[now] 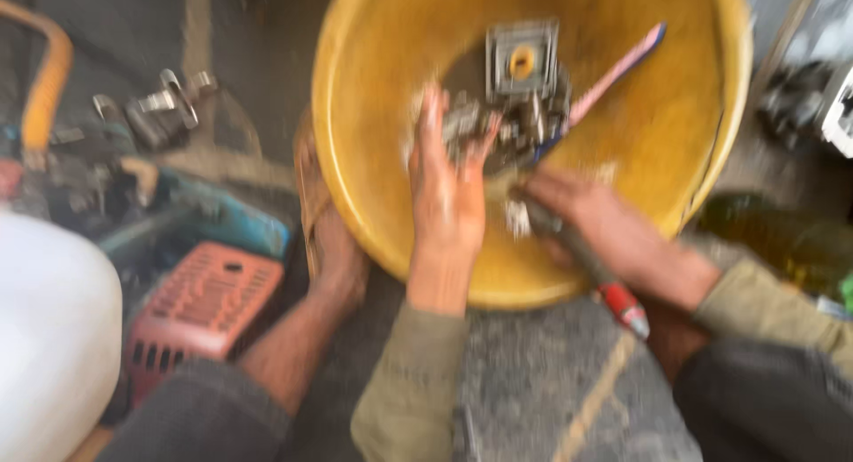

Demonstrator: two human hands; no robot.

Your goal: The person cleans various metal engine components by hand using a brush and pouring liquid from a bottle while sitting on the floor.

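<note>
My left hand (447, 194) grips a grey metal engine part (520, 89) over a yellow plastic basin (382, 115). The part has a square flange with a round hole on top. My right hand (593, 218) holds a tool with a dark shaft and a red end (622, 304), its tip against the underside of the part. A pink and blue brush-like stick (617, 71) lies in the basin behind the part. The picture is blurred by motion.
An orange vented engine cover (203, 304) lies at the left by my foot in a sandal (333, 240). A white container (49, 338) is at the far left, with metal parts (164, 102) and a yellow hose (44, 80) behind. A green bottle (782, 235) lies at the right.
</note>
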